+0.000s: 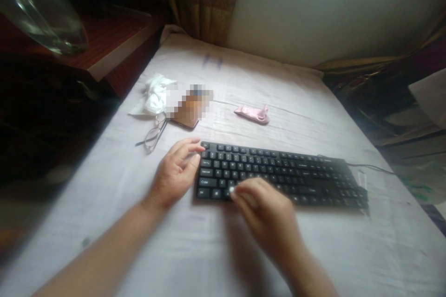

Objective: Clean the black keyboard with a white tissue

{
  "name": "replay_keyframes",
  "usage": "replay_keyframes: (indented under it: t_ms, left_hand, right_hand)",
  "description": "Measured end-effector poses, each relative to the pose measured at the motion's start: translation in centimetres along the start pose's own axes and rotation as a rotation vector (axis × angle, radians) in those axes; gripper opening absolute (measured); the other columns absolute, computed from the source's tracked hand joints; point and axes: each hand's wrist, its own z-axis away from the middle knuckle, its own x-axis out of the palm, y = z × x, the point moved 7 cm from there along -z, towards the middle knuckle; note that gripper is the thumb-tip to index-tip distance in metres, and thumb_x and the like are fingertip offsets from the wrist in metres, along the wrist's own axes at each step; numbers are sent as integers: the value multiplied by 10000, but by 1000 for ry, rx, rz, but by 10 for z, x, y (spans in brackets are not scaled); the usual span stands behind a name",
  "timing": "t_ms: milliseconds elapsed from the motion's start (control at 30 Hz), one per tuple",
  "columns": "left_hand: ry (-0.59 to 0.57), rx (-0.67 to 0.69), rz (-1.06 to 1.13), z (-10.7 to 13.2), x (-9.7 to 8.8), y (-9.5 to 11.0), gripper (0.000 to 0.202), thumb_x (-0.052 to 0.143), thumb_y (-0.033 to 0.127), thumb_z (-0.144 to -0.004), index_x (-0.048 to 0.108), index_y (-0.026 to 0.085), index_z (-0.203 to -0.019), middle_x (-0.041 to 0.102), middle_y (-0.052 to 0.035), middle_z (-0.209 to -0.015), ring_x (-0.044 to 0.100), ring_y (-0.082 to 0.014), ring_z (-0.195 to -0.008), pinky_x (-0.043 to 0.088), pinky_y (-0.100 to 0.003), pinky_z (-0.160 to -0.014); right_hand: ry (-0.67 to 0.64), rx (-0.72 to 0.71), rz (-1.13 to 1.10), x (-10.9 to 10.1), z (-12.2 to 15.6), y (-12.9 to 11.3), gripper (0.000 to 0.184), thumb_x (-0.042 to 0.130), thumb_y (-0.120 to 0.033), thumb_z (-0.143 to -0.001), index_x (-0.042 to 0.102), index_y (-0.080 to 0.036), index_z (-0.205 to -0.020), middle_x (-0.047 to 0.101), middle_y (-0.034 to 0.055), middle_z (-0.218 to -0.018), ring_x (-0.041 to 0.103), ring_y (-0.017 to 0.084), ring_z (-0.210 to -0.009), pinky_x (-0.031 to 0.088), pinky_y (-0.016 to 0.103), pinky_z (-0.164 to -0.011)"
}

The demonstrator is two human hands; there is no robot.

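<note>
A black keyboard [282, 174] lies flat on a pale sheet [244, 250]. My left hand [174, 171] grips its left end, thumb and fingers curled round the edge. My right hand [265, 213] hovers over the lower left keys, its fingers pinched together on something small and white that I cannot make out. A thin black cable [371, 166] runs off the keyboard's right end.
Beyond the keyboard lie folded glasses [153, 134], a crumpled white cloth [156, 95], a blurred brown flat object [190, 109] and a small pink item [252, 113]. A dark wooden shelf [114, 51] stands at the left, with a glass vessel [42, 9] close to the camera. Curtain and wall behind.
</note>
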Motion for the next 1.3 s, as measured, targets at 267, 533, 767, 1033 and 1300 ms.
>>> replay_keyframes:
  t_ms: [267,533,767,1033,1300]
  left_hand:
    - [-39,0,46,1,3,0,181,553,306,-859,681,218,-951,648,-83,-1205,630,-211,-1107,593,-247,-689]
    - [-41,-28,105,1,4,-3,183,553,294,-855,686,208,-948,642,-93,-1218,615,-235,-1135,599,-298,-754]
    - [-48,-114,318,1,8,-12,225,520,314,-882,693,188,-950,616,-95,-1240,628,-265,-1101,600,-387,-836]
    - [-22,-175,434,1,8,-15,212,587,338,-842,702,179,-920,636,-91,-1191,630,-270,-1089,602,-391,-835]
    - [30,-306,602,-3,5,-27,254,618,403,-841,674,190,-968,673,-71,-1152,677,-218,-1004,556,-380,-901]
  right_hand:
    - [31,-10,43,20,0,-8,195,511,-145,-909,640,-189,-770,630,20,-752,577,116,-640,411,209,-603]
    - [-87,-81,116,14,4,-19,182,529,-128,-887,642,-181,-754,620,13,-718,572,108,-603,407,193,-563]
    - [33,-172,31,22,-13,-33,162,535,-155,-923,676,-178,-847,680,31,-803,618,111,-702,456,183,-639]
    - [-35,-194,133,39,-9,-37,233,525,-173,-908,700,-216,-761,651,8,-767,575,102,-629,385,179,-551]
    - [-101,-130,121,24,-13,-29,234,520,-212,-936,702,-214,-788,668,13,-794,596,98,-659,383,178,-589]
